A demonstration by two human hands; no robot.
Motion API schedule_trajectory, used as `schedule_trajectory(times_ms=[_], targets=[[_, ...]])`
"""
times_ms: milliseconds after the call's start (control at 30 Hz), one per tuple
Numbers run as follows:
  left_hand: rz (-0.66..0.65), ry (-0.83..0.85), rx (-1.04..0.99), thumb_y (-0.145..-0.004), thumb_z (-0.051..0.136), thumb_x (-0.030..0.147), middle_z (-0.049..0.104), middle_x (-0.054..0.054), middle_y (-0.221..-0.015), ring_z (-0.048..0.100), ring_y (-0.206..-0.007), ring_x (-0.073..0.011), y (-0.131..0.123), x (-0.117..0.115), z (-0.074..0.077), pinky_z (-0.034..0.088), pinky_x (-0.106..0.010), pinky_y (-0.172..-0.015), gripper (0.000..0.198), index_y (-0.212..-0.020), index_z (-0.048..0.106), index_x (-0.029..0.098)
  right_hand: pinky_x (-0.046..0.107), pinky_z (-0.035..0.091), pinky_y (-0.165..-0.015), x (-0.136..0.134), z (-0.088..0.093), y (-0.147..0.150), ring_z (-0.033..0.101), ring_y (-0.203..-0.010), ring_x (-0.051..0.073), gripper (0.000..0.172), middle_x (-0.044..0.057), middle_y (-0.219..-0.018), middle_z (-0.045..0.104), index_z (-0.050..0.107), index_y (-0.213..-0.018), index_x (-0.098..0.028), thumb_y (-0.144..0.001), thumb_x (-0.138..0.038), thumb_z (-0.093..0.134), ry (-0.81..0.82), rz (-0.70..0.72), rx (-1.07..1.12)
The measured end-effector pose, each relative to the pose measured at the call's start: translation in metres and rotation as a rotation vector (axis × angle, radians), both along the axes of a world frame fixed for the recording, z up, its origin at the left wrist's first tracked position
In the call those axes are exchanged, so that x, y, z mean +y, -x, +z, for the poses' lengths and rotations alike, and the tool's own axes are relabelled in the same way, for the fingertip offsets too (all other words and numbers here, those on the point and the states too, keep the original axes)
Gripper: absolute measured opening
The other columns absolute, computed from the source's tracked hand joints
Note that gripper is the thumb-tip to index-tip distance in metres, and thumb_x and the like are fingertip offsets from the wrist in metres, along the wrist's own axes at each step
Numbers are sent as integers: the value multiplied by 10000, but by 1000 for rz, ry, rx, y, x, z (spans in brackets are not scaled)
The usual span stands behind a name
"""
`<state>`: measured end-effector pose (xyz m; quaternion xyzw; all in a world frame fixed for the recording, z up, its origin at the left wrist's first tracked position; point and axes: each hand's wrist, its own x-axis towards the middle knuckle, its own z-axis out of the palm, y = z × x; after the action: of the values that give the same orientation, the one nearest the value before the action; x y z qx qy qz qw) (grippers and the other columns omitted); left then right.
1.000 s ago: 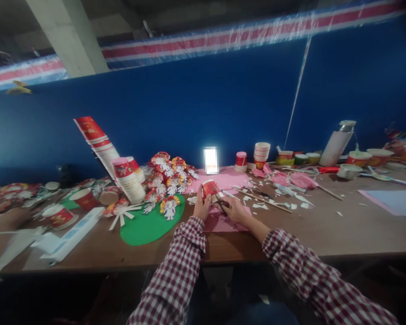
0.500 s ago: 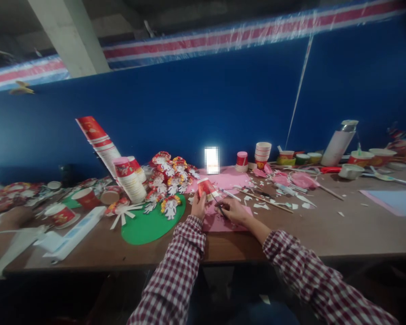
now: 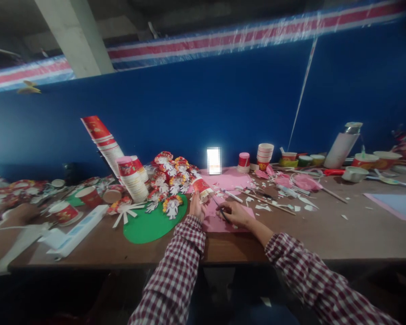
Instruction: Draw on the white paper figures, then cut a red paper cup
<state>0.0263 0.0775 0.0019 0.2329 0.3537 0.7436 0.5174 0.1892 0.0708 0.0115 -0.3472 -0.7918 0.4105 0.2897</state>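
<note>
My left hand [image 3: 197, 207] is closed around a red and white paper cup [image 3: 201, 186], tilted with its rim toward the right. In my right hand [image 3: 235, 214] are scissors [image 3: 223, 213] with dark handles; their blades reach to the cup's rim. Both hands are over a pink sheet [image 3: 211, 223] on the table. Just left of them, cut-paper figures with red and yellow tops [image 3: 172, 207] are heaped partly on a green sheet [image 3: 145, 228].
Tall stacked cups [image 3: 104, 144] lean at the left, near a white power strip [image 3: 72, 232]. A co-worker's hand [image 3: 18, 219] is at the far left. Paper scraps and sticks [image 3: 270, 203] litter the right side. Behind them stand a white flask [image 3: 343, 146] and several paint cups.
The cup in my left hand has shifted left and turned so that its rim points more to the right. The scissors remain in my right hand. The whole view has shifted slightly.
</note>
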Motion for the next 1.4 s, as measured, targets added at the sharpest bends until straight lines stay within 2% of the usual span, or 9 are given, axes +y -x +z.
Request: schedule_trajectory(times_ms=[167, 433, 733, 1100, 1400], targets=[[31, -41, -1, -813, 570, 430, 667, -55, -770, 625, -634, -131, 3, 0, 1, 443, -243, -595, 312, -894, 565, 129, 202, 370, -448, -3, 2, -1, 531, -481, 116, 303, 29, -602, 641, 677, -911, -116, -764, -364, 585, -25, 26, -35], [24, -62, 15, -786, 607, 392, 675, -79, -876, 664, -805, -182, -1, 0, -1, 446, -257, -653, 294, -946, 540, 155, 203, 347, -446, -2, 0, -1, 511, -477, 114, 320, 21, -573, 622, 686, -915, -113, -778, -378, 572, -83, 58, -54], [31, -14, 33, -750, 656, 374, 648, -20, -816, 622, -691, -128, -3, 4, -7, 456, -272, -687, 271, -899, 527, 189, 204, 363, -447, -3, 2, 0, 531, -482, 119, 307, 32, -597, 643, 680, -909, -111, -774, -361, 563, -53, 39, -44], [4, -38, 64, -774, 643, 349, 654, -29, -792, 618, -718, -139, -5, 2, -8, 447, -270, -666, 231, -886, 534, 180, 208, 389, -459, -3, 3, 0, 557, -495, 126, 305, 42, -623, 662, 674, -900, -113, -785, -367, 549, -64, 23, -50], [18, -40, 76, -672, 714, 419, 628, -8, -757, 603, -671, -127, -6, 3, -8, 439, -254, -624, 374, -887, 526, 176, 213, 397, -466, -2, 2, 0, 554, -495, 128, 310, 34, -616, 656, 674, -916, -119, -794, -369, 538, -70, 28, -43]])
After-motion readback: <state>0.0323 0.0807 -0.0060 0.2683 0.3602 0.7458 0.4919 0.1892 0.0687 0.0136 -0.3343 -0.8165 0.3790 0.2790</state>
